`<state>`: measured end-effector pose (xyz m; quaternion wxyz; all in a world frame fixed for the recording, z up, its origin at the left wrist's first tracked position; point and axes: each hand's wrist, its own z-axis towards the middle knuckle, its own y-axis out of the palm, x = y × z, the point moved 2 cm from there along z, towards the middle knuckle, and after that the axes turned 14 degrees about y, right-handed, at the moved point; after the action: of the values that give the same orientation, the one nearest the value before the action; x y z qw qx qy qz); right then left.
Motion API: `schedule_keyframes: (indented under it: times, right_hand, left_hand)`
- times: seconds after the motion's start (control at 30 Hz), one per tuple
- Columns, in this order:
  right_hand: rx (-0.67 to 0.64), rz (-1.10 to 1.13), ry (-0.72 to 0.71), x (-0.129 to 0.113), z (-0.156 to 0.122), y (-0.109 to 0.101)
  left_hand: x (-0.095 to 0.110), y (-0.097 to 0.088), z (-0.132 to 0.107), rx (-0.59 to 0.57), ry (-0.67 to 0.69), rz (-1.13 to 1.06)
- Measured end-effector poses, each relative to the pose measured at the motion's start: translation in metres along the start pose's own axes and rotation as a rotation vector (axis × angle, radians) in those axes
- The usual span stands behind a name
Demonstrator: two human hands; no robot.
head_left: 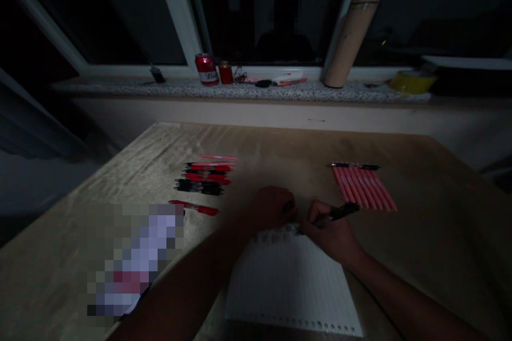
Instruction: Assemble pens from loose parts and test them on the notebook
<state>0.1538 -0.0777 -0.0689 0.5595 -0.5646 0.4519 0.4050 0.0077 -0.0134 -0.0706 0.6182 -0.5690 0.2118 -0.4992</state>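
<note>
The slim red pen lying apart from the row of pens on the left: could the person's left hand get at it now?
Probably yes: the left hand is near, by the far edge of the white lined paper, with only tan tabletop between it and the slim red pen.

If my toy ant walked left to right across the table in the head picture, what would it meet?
A blurred-out purplish thing, a bunch of mixed pens, left hand, right hand, row of pink pens.

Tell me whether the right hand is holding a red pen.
No, the right hand grips a black pen over the notepad.
</note>
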Motion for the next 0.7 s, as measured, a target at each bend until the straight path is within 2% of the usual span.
schedule_keyframes:
  times: [0.1, 0.5, 0.63, 0.7]
  right_hand:
    - [-0.003, 0.019, -0.007, 0.0013, 0.0002, 0.0004]
    - [-0.103, -0.143, -0.068, 0.0006, -0.0007, 0.0032]
    - [-0.041, -0.095, -0.039, 0.0034, 0.0006, 0.0011]
    - [-0.057, -0.097, -0.047, 0.0035, 0.0006, 0.0007]
  left_hand:
    - [0.0002, -0.0018, -0.0011, -0.005, 0.008, -0.01]
    - [-0.0001, -0.0031, -0.0004, -0.043, 0.001, 0.003]
    - [-0.0012, -0.0017, -0.001, -0.041, 0.016, 0.004]
    - [-0.0021, -0.0007, -0.0012, -0.031, 0.016, 0.003]
